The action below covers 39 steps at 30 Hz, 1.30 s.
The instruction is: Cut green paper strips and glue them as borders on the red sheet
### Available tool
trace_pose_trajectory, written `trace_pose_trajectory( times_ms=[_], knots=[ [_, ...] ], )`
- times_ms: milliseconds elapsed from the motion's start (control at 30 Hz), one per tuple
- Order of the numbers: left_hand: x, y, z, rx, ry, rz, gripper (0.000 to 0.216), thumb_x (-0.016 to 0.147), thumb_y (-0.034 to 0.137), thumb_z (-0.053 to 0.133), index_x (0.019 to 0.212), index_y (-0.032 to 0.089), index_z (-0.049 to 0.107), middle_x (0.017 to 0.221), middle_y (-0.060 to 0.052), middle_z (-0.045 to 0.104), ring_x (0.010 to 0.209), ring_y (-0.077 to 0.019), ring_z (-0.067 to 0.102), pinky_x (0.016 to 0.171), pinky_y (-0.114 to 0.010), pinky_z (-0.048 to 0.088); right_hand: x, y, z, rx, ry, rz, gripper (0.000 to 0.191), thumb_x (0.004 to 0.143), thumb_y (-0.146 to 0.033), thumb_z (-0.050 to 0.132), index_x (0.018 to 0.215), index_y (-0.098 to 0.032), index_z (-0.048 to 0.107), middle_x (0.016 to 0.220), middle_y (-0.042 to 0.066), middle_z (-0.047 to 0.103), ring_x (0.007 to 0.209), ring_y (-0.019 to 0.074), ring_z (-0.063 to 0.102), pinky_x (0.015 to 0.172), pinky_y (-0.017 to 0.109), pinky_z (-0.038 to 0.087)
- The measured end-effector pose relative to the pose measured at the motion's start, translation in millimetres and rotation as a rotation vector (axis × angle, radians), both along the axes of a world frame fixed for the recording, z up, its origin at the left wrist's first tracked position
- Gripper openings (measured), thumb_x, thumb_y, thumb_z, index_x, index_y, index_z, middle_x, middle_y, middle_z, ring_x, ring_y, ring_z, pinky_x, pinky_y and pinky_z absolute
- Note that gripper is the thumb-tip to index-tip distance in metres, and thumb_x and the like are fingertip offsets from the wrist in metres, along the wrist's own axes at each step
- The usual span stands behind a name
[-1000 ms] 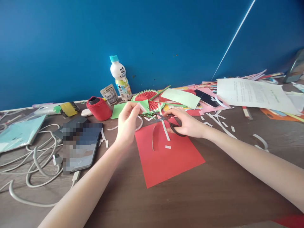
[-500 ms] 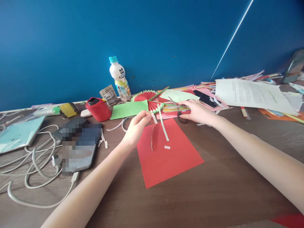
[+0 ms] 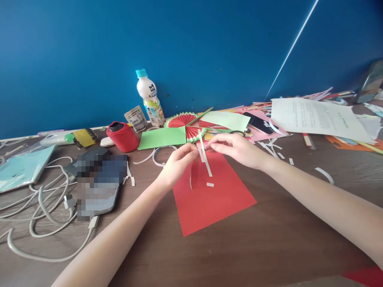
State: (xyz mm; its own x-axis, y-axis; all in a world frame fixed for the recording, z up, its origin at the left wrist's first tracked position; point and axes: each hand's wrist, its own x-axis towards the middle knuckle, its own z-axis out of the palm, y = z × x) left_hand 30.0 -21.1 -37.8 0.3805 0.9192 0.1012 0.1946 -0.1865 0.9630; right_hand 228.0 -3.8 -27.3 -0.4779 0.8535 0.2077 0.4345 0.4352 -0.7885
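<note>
Now both hands meet over the far edge of a red paper sheet (image 3: 209, 199) that lies flat on the brown bench (image 3: 269, 247). The left hand (image 3: 176, 165) pinches one end of a thin white paper strip (image 3: 201, 153) between its thumb and fingers. The right hand (image 3: 236, 149) comes in from the other side, and its fingertips close on the same little strip. So each grip is clenched on the strip, which hangs just above the red sheet. A longer white strip (image 3: 206, 157) lies slanted on the red sheet, and a tiny white scrap (image 3: 210, 184) sits near it.

Just behind the hands sits a red and green paper fan (image 3: 184, 121). A green paper sheet (image 3: 163, 137) lies flat to the left of the fan. A white drink bottle (image 3: 149, 99) with a blue cap stands by the blue wall. A red pouch (image 3: 122, 137) sits near the bottle. A phone (image 3: 98, 185) lies to the left, next to white cables (image 3: 44, 207). A big white printed page (image 3: 317, 117) rests on the pile of coloured papers at the far right.
</note>
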Motion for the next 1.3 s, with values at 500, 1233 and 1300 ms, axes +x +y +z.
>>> trace_pose_trajectory(
  times_ms=[500, 1233, 1300],
  knots=[
    [2.3, -4.3, 0.0, 0.053, 0.128, -0.051, 0.023, 0.085, 0.034, 0.044, 0.072, 0.018, 0.053, 0.075, 0.002, 0.054, 0.077, -0.0131, 0.049, 0.078, -0.025, 0.037, -13.4, -15.4, -3.5, -0.249, 0.170, 0.139, 0.017, 0.085, -0.030, 0.048, 0.073, -0.018, 0.051, 0.074, -0.001, 0.052, 0.071, 0.0123, 0.049, 0.069, 0.029, 0.036],
    [3.3, -6.7, 1.6, 0.433, 0.393, -0.049, 0.018, 0.077, 0.019, 0.045, 0.061, 0.019, 0.051, 0.063, 0.002, 0.053, 0.070, -0.0142, 0.046, 0.076, -0.028, 0.035, -15.0, -14.7, -5.3, -0.577, 0.301, 0.195, 0.010, 0.078, -0.018, 0.053, 0.069, -0.015, 0.056, 0.065, -0.001, 0.056, 0.059, 0.0093, 0.049, 0.058, 0.025, 0.036],
    [3.2, -6.2, 0.4, 0.521, 0.441, -0.050, 0.016, 0.076, 0.016, 0.046, 0.061, 0.019, 0.050, 0.063, 0.002, 0.053, 0.071, -0.0144, 0.045, 0.076, -0.028, 0.034, -15.2, -14.4, -7.4, -0.659, 0.353, 0.180, 0.008, 0.075, -0.017, 0.053, 0.069, -0.015, 0.057, 0.064, -0.001, 0.055, 0.057, 0.0086, 0.048, 0.058, 0.025, 0.036]
  ],
)
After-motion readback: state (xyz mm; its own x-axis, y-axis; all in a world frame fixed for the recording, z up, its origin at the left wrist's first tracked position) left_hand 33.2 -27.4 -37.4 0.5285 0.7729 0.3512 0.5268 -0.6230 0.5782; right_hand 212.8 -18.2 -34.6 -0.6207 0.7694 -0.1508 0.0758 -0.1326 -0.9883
